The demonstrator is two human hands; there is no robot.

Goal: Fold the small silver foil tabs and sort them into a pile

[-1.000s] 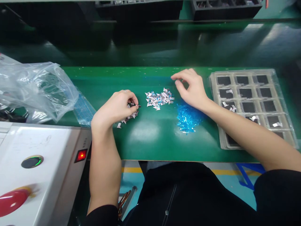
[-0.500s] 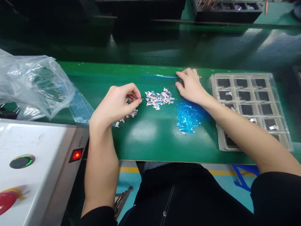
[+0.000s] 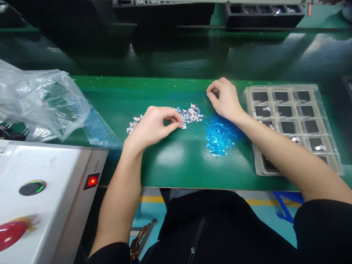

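My left hand [image 3: 156,124] is closed in a pinch at the front edge of a pile of small silver-white pieces with blue tabs [image 3: 194,112]. Its thumb and forefinger meet on one such piece there. Behind that hand, partly covered by it, lie more small silver-white pieces [image 3: 134,124]. My right hand [image 3: 224,98] rests farther back on the green table, thumb and forefinger pinched; whatever is between them is too small to make out. A faint clear-blue strip [image 3: 187,96] lies left of its fingertips. In front of its wrist sits a heap of blue film slivers [image 3: 220,137].
Stacked clear trays [image 3: 288,127] with dark square pockets stand at right, under my right forearm. At left are a clear plastic bag [image 3: 44,102], a blue-tinted sheet [image 3: 99,126] and a white machine [image 3: 63,161] with a lit red switch [image 3: 92,180]. Black bins [image 3: 264,16] line the back.
My left hand has moved right to the pile with blue tabs, uncovering more of the pieces at left. My right hand's thumb and forefinger have come together.
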